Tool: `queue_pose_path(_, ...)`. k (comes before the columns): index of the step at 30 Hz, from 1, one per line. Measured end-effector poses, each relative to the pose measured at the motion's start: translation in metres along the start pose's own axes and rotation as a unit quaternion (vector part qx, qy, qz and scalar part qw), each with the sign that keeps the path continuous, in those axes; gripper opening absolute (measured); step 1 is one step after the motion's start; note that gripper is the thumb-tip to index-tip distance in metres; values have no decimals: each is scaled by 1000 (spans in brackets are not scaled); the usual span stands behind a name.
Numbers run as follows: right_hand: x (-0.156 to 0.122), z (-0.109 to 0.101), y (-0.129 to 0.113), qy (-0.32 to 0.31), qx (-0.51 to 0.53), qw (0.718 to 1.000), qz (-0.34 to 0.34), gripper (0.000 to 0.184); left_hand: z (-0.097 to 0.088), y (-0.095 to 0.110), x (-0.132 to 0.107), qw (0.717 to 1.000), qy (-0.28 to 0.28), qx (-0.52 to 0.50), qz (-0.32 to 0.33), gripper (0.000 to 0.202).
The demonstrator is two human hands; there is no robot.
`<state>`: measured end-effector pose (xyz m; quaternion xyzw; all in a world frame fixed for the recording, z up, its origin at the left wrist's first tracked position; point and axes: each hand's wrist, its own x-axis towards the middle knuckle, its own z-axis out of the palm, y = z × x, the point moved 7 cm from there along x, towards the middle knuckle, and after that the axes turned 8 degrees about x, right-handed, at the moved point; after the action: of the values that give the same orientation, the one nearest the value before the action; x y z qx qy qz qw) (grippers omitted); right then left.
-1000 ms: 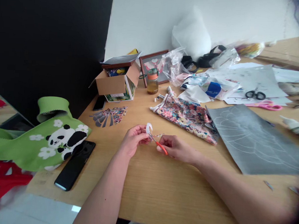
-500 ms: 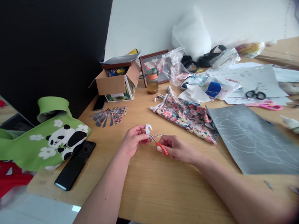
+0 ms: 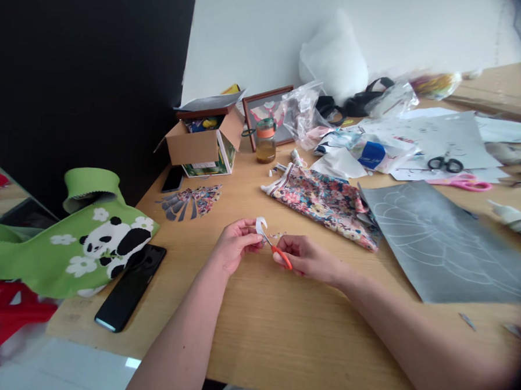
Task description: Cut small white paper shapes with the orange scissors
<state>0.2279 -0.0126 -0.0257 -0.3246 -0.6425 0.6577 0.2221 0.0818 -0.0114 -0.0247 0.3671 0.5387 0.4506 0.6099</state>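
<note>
Between the thumb and fingers of my left hand [image 3: 239, 244] is a small curved white piece [image 3: 261, 225], paper or backed fabric; I cannot tell which. My right hand [image 3: 300, 255] is closed round the orange handles of small scissors [image 3: 282, 256], whose blades point up and left against the piece. Small floral scraps [image 3: 277, 235] lie on the table just behind the blades. Farther left, cut strips of grey and floral fabric [image 3: 191, 203] are laid out in a fan. A folded floral cloth [image 3: 323, 204] lies beyond my right hand.
A grey sheet with white petal lines [image 3: 441, 245] lies at right, near pink scissors [image 3: 468, 182] and black scissors [image 3: 445, 164]. Behind stand an open carton [image 3: 202, 148] and a jar of liquid [image 3: 265, 143]. On the left are a black phone [image 3: 131, 287] and a green panda cloth [image 3: 110, 233].
The white piece has turned slightly and shifted a little to the right in my left hand. The scissors have moved only slightly; everything else stays in place.
</note>
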Motion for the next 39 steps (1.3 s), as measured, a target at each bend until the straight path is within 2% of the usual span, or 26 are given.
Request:
queue_pose_path(25, 1, -1, 6, 3, 3, 1000, -2, 48, 2, 0, -2, 1000, 7, -16, 3, 46)
queue_pose_path(39, 1, -3, 1, 22, -10, 1000, 4, 52, 1, -1, -1, 1000, 16, -19, 8, 43)
